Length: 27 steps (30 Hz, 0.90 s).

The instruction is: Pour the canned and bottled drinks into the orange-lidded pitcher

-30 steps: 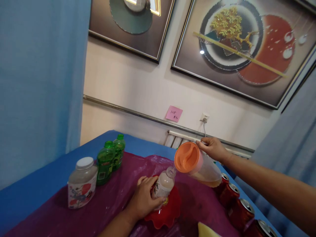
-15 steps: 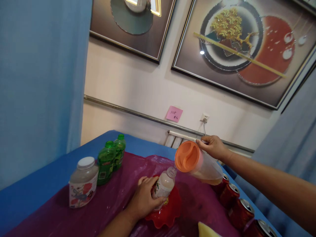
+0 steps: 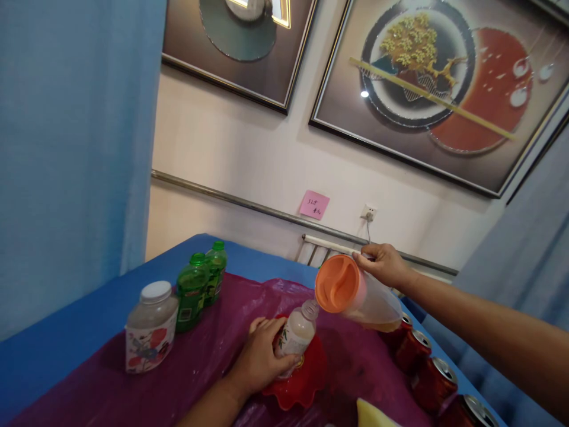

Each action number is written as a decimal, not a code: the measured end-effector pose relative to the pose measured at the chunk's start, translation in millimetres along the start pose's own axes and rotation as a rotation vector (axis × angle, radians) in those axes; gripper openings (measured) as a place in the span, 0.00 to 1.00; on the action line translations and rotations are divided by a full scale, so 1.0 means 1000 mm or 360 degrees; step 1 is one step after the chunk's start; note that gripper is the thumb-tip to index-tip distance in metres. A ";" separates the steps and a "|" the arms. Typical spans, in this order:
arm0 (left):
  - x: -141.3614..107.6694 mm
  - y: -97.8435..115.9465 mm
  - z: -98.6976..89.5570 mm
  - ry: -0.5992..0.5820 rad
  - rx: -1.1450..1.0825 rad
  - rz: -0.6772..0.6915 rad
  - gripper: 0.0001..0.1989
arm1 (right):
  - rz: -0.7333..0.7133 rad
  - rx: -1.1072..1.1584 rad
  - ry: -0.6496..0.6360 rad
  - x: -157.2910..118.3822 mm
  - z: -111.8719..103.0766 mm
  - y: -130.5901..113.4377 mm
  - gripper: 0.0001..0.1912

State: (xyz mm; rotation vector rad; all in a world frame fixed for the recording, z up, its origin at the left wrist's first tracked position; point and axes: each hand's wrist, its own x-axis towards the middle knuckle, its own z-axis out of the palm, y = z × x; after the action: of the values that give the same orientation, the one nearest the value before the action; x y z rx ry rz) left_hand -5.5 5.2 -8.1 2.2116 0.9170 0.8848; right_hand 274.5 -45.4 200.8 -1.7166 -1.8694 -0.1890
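My left hand (image 3: 262,356) is closed round a small clear bottle (image 3: 297,335) with a plant-printed label, its capless mouth tilted up to the right. The bottle leans over a red wavy-rimmed dish (image 3: 316,376). In my right hand (image 3: 384,264) is the handle of a translucent pitcher (image 3: 377,302), tipped to the left. The pitcher's orange lid (image 3: 338,283) comes close to the bottle's mouth. Some pale liquid lies low in the pitcher; I cannot tell whether any is flowing out.
A white-capped jar (image 3: 151,329) and two green bottles (image 3: 192,293) stand at the left on the purple sheet (image 3: 213,373). Several red cans (image 3: 434,385) line the right edge. Something yellow (image 3: 373,414) lies at the front. A blue curtain (image 3: 75,148) hangs at left.
Hardly anything differs. Both hands keep the bottle and the pitcher in nearly the same place and tilt; the view has shifted very slightly.
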 end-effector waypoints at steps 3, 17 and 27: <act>0.000 0.000 0.000 0.0020 -0.0005 0.0002 0.33 | 0.0012 0.0014 -0.0004 0.000 0.000 -0.001 0.27; -0.001 0.002 0.000 0.0025 -0.0004 -0.0006 0.32 | 0.0014 0.0028 -0.0019 -0.001 -0.004 0.002 0.25; 0.000 -0.001 0.001 0.0057 0.0009 0.0025 0.33 | 0.0022 0.0031 0.0001 -0.001 -0.007 -0.004 0.27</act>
State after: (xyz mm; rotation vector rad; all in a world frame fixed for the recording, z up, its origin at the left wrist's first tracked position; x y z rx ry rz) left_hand -5.9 5.6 -9.7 2.2168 0.9213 0.9331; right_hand 273.1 -50.8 207.1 -1.7156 -1.8526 -0.1648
